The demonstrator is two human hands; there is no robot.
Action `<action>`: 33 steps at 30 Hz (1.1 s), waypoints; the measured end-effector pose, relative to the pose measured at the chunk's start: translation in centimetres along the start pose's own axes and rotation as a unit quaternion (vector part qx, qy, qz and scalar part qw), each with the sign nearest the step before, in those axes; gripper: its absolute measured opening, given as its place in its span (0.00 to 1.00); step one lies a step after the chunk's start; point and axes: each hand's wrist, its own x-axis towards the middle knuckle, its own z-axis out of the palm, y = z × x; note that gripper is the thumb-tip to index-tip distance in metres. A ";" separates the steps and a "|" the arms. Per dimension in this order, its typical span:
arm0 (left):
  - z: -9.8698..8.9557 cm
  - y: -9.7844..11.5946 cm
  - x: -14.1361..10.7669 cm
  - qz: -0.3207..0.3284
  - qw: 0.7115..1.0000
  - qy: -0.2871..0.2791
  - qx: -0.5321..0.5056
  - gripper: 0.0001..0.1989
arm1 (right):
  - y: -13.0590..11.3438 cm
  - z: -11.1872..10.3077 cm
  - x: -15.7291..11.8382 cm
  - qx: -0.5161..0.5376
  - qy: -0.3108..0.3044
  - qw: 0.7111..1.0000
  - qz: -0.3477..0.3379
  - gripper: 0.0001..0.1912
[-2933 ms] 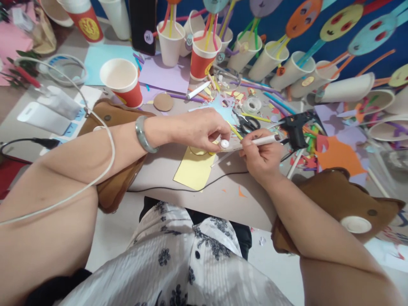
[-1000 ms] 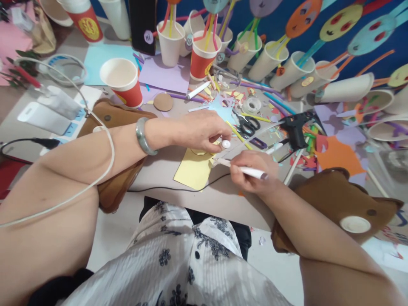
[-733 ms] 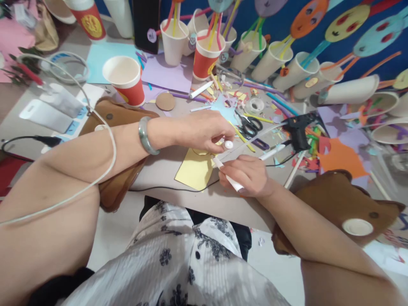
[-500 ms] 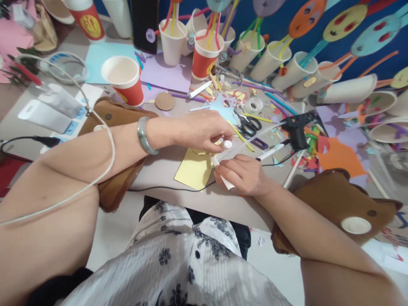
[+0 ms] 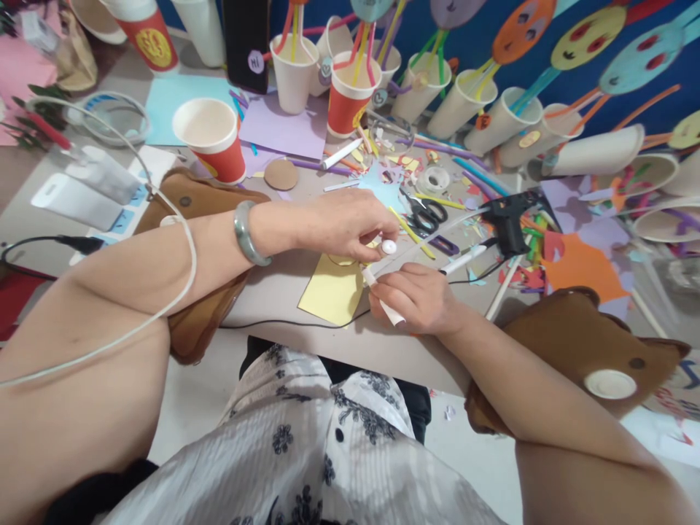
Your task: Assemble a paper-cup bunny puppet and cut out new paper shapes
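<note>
My left hand [image 5: 350,222], a bracelet on its wrist, pinches a small white round-ended piece [image 5: 389,248] that looks like a marker cap. My right hand [image 5: 413,297] is wrapped round a white marker [image 5: 392,312], slanting out on both sides of the fingers. Beneath the hands lies a yellow sheet of paper [image 5: 331,292], bearing a curved outline partly hidden by my left hand. Just beyond them are black-handled scissors [image 5: 426,214]. A black glue gun [image 5: 507,222] with a clear stick lies to the right, with another white marker [image 5: 464,259] near it.
Paper scraps and straws cover the table behind the hands. Decorated cups [image 5: 413,98] line the back; a red-and-white cup [image 5: 211,138] stands at left. Brown pouches [image 5: 569,357] lie by both forearms. A white cable [image 5: 189,277] crosses my left arm, and a black cord [image 5: 284,321] runs along the front.
</note>
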 end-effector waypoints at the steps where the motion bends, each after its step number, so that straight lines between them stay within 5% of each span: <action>1: 0.1 -0.1 0.0 0.002 1.000 0.005 -0.004 0.05 | 0.0 0.0 -0.1 0.007 0.003 1.000 0.000 0.09; 33: -0.3 0.2 -0.1 0.001 1.000 -0.006 0.005 0.07 | 1.6 -0.2 -1.6 0.068 0.026 0.995 0.064 0.06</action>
